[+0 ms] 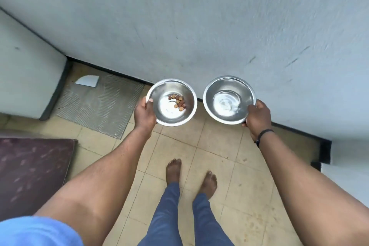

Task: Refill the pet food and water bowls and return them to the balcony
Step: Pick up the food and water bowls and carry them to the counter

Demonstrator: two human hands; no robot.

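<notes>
Currently, the food bowl (pixel 171 103), holding few kibbles (pixel 178 102), is gripped by the left hand (pixel 144 113); the water bowl (pixel 229 99), little water visible, by the right hand (pixel 256 117). Refilling probably remains.

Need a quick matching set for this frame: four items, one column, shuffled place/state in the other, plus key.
Items:
1. left hand
2. right hand
3. grey mat
4. maroon cushion

States:
A. lies on the floor in the corner by the wall
B. holds the steel bowl of water
C. at the left edge, nearer the person
D. holds the steel bowl with a few kibble pieces

Pairs: 1-D, 2-B, 3-A, 4-C
</notes>
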